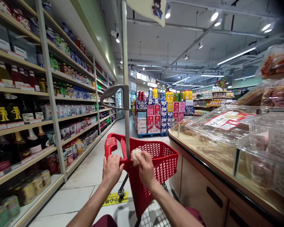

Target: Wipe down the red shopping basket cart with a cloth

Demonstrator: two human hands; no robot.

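Observation:
A small red plastic shopping cart (165, 157) with a perforated basket stands in front of me. My left hand (112, 170) is closed over its near edge, just left of the upright metal pole (126, 63). In my right hand (145, 167) is a crumpled whitish cloth or tissue (136, 155), pinched against the cart's rim to the right of the pole. A grey loop handle (115, 97) is fixed partway up the pole, and a pale sign with a bear picture (146, 9) tops it.
Drink shelves (73, 123) run along the left. At right, a counter (201, 186) carries clear plastic food boxes (217, 123) close to the cart. Stacked drink cartons (153, 119) stand ahead on a blue pallet. A yellow caution sticker (115, 198) lies on the tiled floor.

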